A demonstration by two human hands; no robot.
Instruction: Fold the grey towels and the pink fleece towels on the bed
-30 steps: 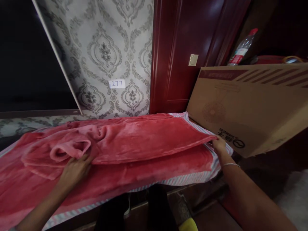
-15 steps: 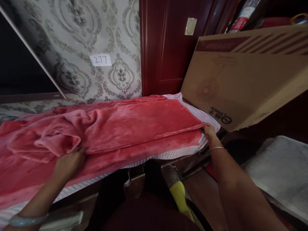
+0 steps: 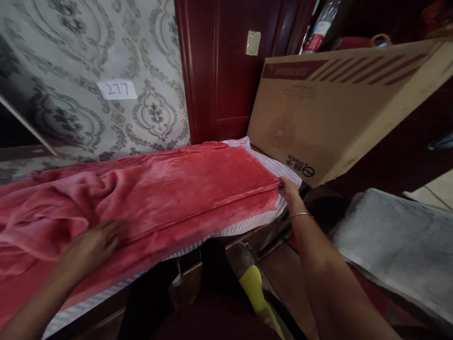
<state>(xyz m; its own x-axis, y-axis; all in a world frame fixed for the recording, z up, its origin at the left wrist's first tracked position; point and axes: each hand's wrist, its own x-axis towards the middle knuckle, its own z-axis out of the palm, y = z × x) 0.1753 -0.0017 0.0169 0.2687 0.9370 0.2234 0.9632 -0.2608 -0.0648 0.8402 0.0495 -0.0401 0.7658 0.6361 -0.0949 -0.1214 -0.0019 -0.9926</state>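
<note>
A pinkish-red plush blanket [image 3: 198,184] lies folded lengthwise over a long surface, with a striped cloth border [image 3: 244,225] showing along its near side and right end. At the fold's near right corner, my right hand [image 3: 289,190] is closed on the blanket's edge. My left hand [image 3: 94,245], slightly blurred, rests on the blanket near the fold's edge with its fingers stretched out. Beside it, on the left, the blanket is bunched in loose wrinkles [image 3: 53,212].
A large cardboard box [image 3: 318,108] leans at the right end, with a plastic bottle [image 3: 320,30] behind it. A grey padded seat [image 3: 396,250] is at lower right. Patterned wallpaper with a paper label [image 3: 118,89] and a dark red panel [image 3: 219,66] stand behind.
The view has turned to the right. My left hand's fingers have loosened from the blanket's edge and stretched out over it. The right hand keeps its grip on the corner.
</note>
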